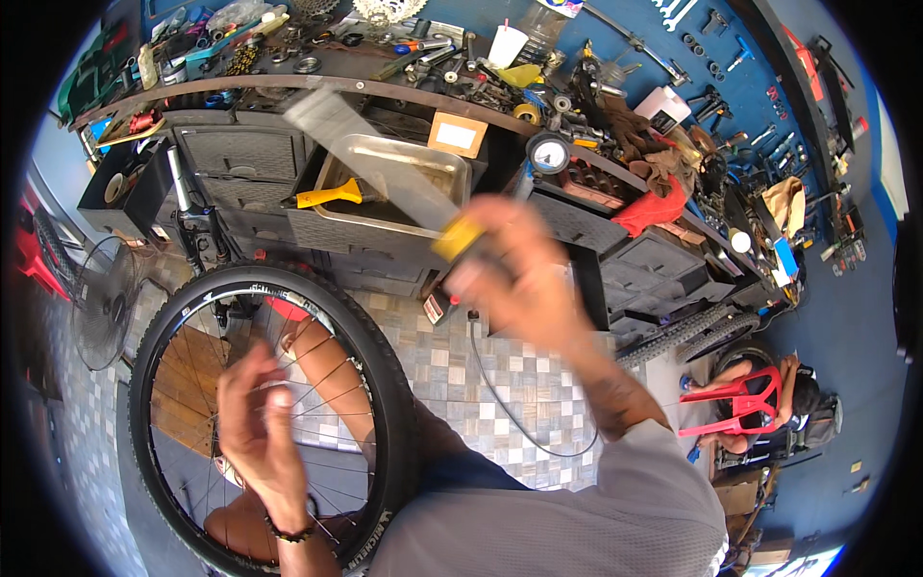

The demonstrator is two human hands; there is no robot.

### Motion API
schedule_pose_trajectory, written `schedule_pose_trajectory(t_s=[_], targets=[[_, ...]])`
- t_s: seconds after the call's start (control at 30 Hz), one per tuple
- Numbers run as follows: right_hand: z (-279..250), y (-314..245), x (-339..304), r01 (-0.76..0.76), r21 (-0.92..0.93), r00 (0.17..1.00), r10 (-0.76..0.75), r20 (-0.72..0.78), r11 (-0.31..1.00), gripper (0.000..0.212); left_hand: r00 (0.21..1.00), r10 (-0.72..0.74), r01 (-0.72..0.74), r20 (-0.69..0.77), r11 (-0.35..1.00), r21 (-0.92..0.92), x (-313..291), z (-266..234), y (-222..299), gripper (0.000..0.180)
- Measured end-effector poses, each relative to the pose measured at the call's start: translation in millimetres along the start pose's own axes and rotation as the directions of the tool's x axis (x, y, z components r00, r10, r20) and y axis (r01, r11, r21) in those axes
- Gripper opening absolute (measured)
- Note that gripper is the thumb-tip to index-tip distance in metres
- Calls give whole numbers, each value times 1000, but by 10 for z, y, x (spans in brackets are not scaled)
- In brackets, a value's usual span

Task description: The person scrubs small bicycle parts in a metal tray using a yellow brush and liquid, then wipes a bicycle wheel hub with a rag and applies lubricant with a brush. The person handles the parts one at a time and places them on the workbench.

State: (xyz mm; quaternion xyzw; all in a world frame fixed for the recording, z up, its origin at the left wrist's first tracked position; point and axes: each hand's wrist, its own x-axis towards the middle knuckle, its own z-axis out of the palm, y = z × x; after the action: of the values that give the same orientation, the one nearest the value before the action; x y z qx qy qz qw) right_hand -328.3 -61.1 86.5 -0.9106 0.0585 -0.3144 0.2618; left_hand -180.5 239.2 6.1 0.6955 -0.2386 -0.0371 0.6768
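Note:
My right hand [519, 274] is closed around the dark grip of a blurred long-bladed tool [380, 168]. This tool has a yellow collar and a long, flat, grey part pointing up and left, over a metal tray; its exact kind is smeared by motion. My left hand [260, 433] is in front of the spokes of a bicycle wheel [392, 423], fingers loosely bent and thumb apart, with nothing visible in it. The wheel has a black knobby tyre and stands upright against my legs.
Ahead, the metal tray [463, 188] sits in an open drawer with a yellow-handled brush [332, 195]. Tools crowd the workbench [231, 88]. A fan [104, 303] stands at left. A person sits on a red chair [740, 404] at right. A thin cable [495, 389] curves across the floor.

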Motion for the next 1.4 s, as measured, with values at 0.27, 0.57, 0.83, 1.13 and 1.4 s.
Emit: schedule_pose_trajectory(t_s=[0.27, 0.57, 0.83, 1.13, 1.4], targets=[[-2822, 2701, 279, -664, -647, 728, 128, -673, 375, 54, 952, -229, 305, -202, 720, 623, -920, -1368, -1310, 68], [-2867, 3006, 399, -664, -744, 747, 6, -665, 77, 51, 925, -270, 375, -266, 756, 537, -1192, -1255, -1375, 82], [-124, 1298, 203, -236, -303, 929, 123, -348, 923, 26, 987, -82, 142, -139, 850, 508, -88, -713, -869, 57], [622, 2462, 405, -667, -178, 742, 622, -249, 724, 58, 934, -340, 358, 112, 904, -234, 1673, 1075, -1122, 56], [445, 2618, 457, -704, 152, 699, 715, -26, 694, 55, 929, -360, 368, 89, 872, -323, 1873, 1527, -1119, 33]])
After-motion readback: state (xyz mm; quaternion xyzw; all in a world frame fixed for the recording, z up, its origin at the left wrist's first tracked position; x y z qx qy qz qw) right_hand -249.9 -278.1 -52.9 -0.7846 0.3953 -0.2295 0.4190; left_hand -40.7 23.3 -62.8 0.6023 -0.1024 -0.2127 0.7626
